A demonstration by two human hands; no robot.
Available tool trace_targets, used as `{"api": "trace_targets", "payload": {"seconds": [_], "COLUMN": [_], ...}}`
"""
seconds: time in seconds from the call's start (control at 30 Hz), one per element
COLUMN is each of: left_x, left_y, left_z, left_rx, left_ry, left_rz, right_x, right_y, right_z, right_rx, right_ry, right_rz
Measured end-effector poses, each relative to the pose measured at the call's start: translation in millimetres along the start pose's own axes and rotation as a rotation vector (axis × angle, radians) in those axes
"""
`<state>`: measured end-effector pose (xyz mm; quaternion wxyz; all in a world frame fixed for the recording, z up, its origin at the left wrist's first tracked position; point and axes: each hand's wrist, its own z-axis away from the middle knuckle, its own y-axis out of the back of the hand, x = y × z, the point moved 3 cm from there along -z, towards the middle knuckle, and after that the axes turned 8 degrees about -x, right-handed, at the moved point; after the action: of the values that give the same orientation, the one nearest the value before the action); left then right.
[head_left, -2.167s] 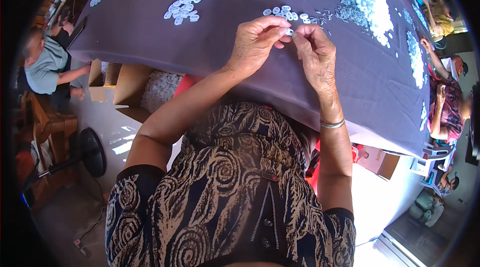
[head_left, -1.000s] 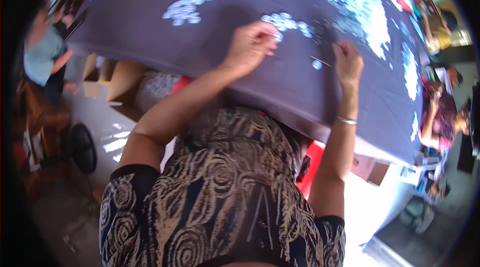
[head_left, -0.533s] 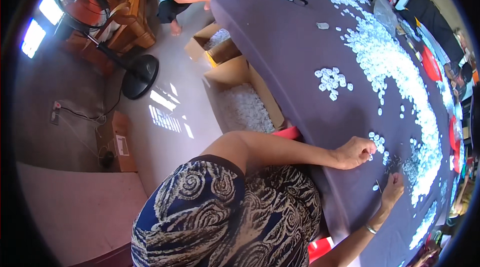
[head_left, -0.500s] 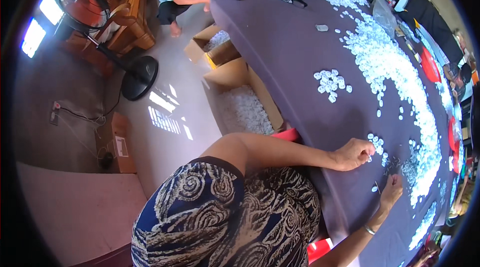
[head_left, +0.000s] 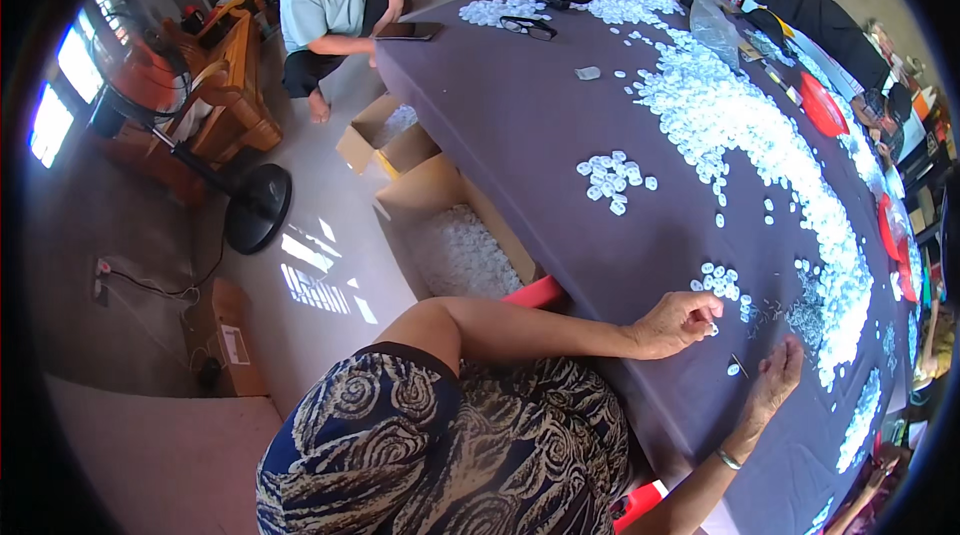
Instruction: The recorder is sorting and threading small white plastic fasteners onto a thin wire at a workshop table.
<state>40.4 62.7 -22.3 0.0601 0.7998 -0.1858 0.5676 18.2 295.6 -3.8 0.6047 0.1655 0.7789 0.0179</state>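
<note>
My left hand [head_left: 682,325] is closed in a pinch around a small white plastic piece [head_left: 711,330], mostly covered by its fingertips. Beyond those fingertips lies a small cluster of similar white pieces [head_left: 720,280]. My right hand [head_left: 775,377] hovers over the table to the right, thumb and fingers apart, with nothing visible in them. A thin brownish stick [head_left: 740,364] is beside its thumb, next to a single white piece [head_left: 733,370]; whether the hand touches the stick I cannot tell. Thin dark metal bits [head_left: 768,315] and a heap of grey bits [head_left: 804,319] lie just past my right fingertips.
A long bank of white pieces [head_left: 745,120] curves along the dark tablecloth [head_left: 530,125]. Another cluster [head_left: 612,178] sits mid-table. Red basins [head_left: 823,105] stand along the far side. Cardboard boxes [head_left: 425,185] flank the left table edge; a person [head_left: 325,15] squats beyond them.
The view has shifted, so the table appears further left. My right hand's fingers have loosened from a tighter curl. My left hand keeps its pinch on the white piece.
</note>
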Motion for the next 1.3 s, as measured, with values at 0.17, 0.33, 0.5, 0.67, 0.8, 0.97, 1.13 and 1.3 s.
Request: {"api": "trace_targets", "payload": {"seconds": [0.17, 0.33, 0.5, 0.67, 0.8, 0.97, 1.13, 1.3], "left_x": [2.0, 1.8, -6.5, -1.5, 0.5, -0.5, 0.0, -0.7], "left_y": [-9.2, 4.7, 8.5, 6.1, 3.4, 2.5, 4.1, 3.9], "left_z": [0.7, -1.3, -8.1, -3.1, -0.3, -0.3, -0.8, -1.3], "left_rx": [-0.032, 0.021, -0.052, -0.099, -0.106, -0.113, -0.119, -0.123], "left_ry": [0.046, 0.014, 0.083, 0.098, 0.112, 0.106, 0.074, 0.082], "left_rz": [-0.044, -0.097, 0.008, 0.042, -0.005, -0.052, -0.089, -0.118], "right_x": [-7.4, -60.7, -51.5, -46.6, -43.2, -45.6, -45.4, -46.7], "right_y": [11.2, -39.3, -71.3, -75.6, -72.5, -70.6, -71.0, -70.9], "right_z": [11.7, 20.5, 24.2, 31.3, 33.5, 34.2, 33.4, 33.1], "right_rx": [-0.007, -0.206, -0.369, -0.425, -0.417, -0.459, -0.499, -0.539], "right_ry": [-0.009, -0.112, -0.102, -0.074, -0.083, -0.108, -0.119, -0.088], "right_rz": [-0.022, -0.116, -0.148, -0.133, -0.112, -0.042, 0.023, 0.074]}}
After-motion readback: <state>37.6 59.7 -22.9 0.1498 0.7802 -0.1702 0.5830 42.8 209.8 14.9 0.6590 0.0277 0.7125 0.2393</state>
